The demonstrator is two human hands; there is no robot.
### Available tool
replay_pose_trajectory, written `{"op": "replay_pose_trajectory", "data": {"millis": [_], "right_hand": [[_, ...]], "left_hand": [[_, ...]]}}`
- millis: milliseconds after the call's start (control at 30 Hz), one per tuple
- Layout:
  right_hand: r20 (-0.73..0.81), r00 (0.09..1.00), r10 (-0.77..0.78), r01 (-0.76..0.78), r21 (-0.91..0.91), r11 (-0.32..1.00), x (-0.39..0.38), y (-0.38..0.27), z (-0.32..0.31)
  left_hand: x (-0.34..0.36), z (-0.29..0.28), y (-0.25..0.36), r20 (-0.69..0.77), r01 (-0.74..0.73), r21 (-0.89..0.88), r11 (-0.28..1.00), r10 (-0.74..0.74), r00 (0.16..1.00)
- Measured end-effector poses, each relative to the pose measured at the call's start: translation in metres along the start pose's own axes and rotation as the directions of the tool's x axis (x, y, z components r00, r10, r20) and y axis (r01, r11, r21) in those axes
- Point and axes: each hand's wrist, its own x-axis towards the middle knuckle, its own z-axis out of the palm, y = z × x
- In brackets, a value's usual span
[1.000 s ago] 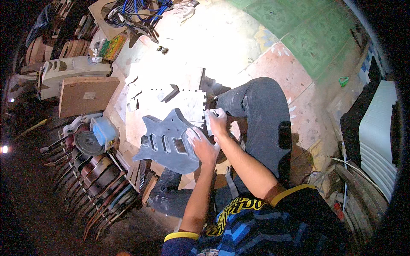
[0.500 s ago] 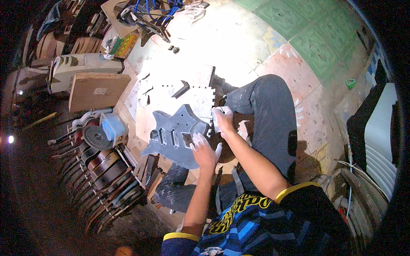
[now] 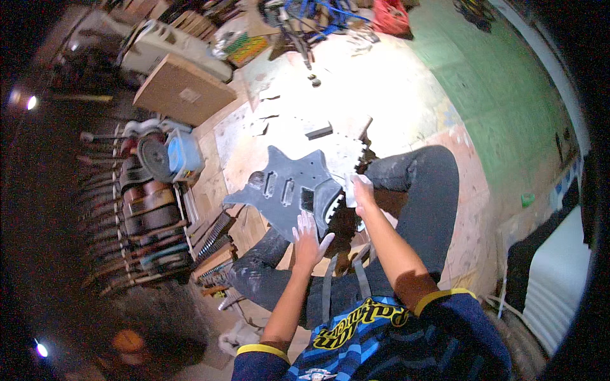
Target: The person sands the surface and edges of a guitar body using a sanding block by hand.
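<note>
A grey electric guitar body (image 3: 283,181) with two pointed horns and several cut-out cavities lies over my crossed legs and the white toothed-edge mat (image 3: 346,147). My left hand (image 3: 309,242) rests on its near edge, fingers stretched out and thumb apart, dusted white. At the body's right edge, my right hand (image 3: 363,192) is closed on a small pale sheet (image 3: 350,195), whose kind I cannot make out. Beyond the body, a dark rectangular block (image 3: 319,131) sits on the mat.
At left stands a rack of clamps (image 3: 149,209) beside a blue plastic tub (image 3: 181,155). Farther back are a wooden board (image 3: 184,89), a pale boxy case (image 3: 175,51), blue cables (image 3: 327,22) and a red bag (image 3: 391,18). Thin scraps (image 3: 260,127) lie near the block.
The view has shifted, showing more of the far floor. My left hand has slid toward the body's near edge. My right hand stays by the right edge, still gripping the pale sheet.
</note>
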Motion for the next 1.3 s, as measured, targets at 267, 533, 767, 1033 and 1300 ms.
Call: {"op": "replay_pose_trajectory", "data": {"millis": [267,533,767,1033,1300], "right_hand": [[0.076,0.991,0.11,-0.097,-0.159,0.983,-0.015,0.009,-0.001],[0.164,0.973,0.164,-0.119,-0.252,0.96,-0.073,0.003,-0.017],[0.083,0.974,0.212,-0.174,-0.324,0.93,-0.082,-0.006,-0.021],[0.024,0.983,0.182,-0.16,-0.372,0.914,-0.041,-0.009,-0.036],[0.062,0.97,0.236,-0.182,-0.461,0.869,-0.042,-0.022,0.004]], "left_hand": [[0.043,-0.003,-0.076,-0.208,0.187,-0.016,0.982,-0.186,0.96],[0.076,-0.012,-0.186,-0.21,0.494,-0.196,0.847,-0.529,0.822],[0.094,-0.027,-0.226,-0.173,0.537,-0.231,0.811,-0.577,0.798],[0.12,0.012,-0.302,-0.242,0.632,-0.415,0.654,-0.749,0.617],[0.132,0.025,-0.311,0.209,-0.227,-0.88,-0.418,-0.769,0.604]]}}
